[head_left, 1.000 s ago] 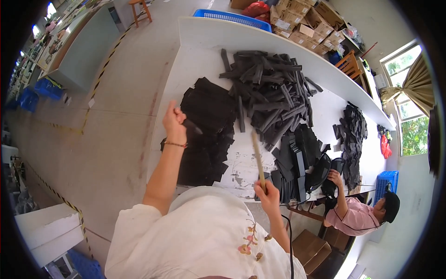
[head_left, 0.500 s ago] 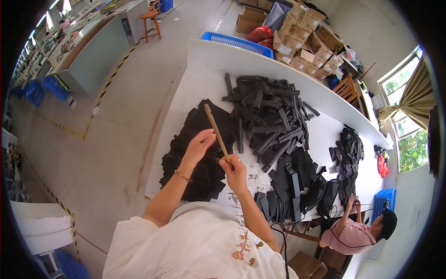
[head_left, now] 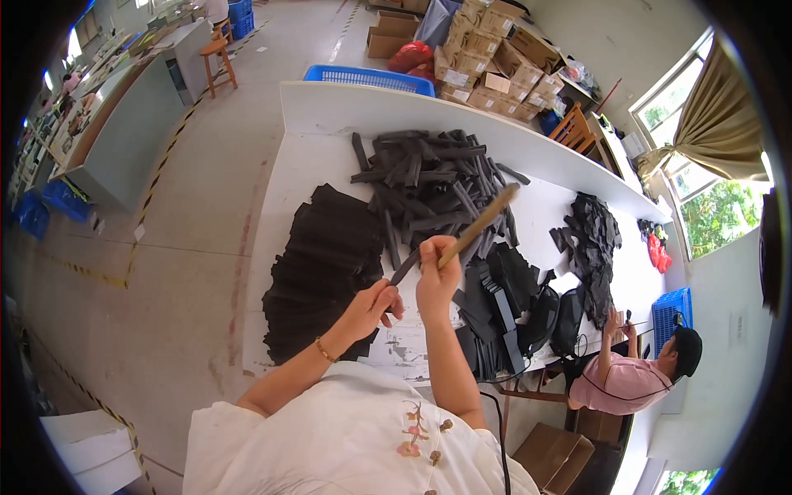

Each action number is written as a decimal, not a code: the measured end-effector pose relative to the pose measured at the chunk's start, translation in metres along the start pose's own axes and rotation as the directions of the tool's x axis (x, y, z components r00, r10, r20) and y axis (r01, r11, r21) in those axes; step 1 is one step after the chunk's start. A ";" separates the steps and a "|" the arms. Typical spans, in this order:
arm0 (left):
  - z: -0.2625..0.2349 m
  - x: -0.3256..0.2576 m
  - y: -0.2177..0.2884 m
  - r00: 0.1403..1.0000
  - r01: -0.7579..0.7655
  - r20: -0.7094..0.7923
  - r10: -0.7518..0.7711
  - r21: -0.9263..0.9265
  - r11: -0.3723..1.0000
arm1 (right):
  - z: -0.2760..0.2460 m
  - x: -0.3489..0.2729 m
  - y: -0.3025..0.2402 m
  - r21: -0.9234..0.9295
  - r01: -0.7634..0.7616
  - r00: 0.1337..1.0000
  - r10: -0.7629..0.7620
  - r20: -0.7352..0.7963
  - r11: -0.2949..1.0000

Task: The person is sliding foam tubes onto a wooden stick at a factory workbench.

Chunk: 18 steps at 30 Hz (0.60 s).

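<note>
One dark strip [head_left: 403, 269] slants up-right from our pinching left fingers [head_left: 381, 294] to our right fingers [head_left: 431, 249], which clasp the tan stick [head_left: 481, 223], its long axis roughly parallel.

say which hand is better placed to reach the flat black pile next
Likely the left hand: it is nearer the flat black pile, while the right hand is farther off, holding a tan stick.

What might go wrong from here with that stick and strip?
The tan stick in the right hand points out toward the heap of dark pieces, so a swing might scatter some. The dark strip stretched between that hand and the left hand could slip if either grip loosens.
</note>
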State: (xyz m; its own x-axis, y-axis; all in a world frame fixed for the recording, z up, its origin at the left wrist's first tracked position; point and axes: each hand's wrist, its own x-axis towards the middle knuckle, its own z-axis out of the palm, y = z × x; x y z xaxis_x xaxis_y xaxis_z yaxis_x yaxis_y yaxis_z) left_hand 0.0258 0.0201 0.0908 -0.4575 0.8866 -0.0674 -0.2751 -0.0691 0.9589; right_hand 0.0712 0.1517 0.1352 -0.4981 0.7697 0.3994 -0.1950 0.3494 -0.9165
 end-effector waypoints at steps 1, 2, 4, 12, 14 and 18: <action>0.004 -0.003 0.002 0.998 0.012 0.057 -0.012 -0.011 1.000 | -0.001 0.007 0.001 0.014 -0.001 0.999 0.001 -0.045 1.000; 0.011 -0.008 0.006 0.999 0.018 0.043 -0.018 -0.014 1.000 | -0.002 0.013 0.001 0.029 -0.001 0.996 0.004 -0.087 1.000; 0.015 -0.019 0.000 0.990 0.054 0.130 -0.048 -0.041 0.998 | -0.001 0.027 -0.017 0.154 -0.092 0.987 0.110 -0.115 0.984; -0.008 -0.069 -0.041 0.876 0.312 0.282 -0.391 0.288 0.906 | -0.008 0.040 0.002 0.170 -0.339 0.922 0.363 -0.136 0.925; -0.018 -0.070 -0.048 0.947 0.274 0.110 -0.301 0.209 0.939 | -0.015 0.049 0.002 0.152 -0.359 0.923 0.375 -0.089 0.921; -0.014 -0.004 0.021 0.851 -0.344 -0.424 0.311 -0.002 0.939 | -0.016 0.028 -0.008 -0.014 -0.340 0.933 0.339 0.123 0.940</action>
State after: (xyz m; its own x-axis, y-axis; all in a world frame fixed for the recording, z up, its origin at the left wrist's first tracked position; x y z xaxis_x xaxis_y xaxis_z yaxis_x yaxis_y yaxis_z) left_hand 0.0100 0.0087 0.1074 -0.8334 0.5387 0.1238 -0.1027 -0.3710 0.9230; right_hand 0.0723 0.1789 0.1545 -0.6349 0.7703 0.0587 -0.0022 0.0741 -0.9972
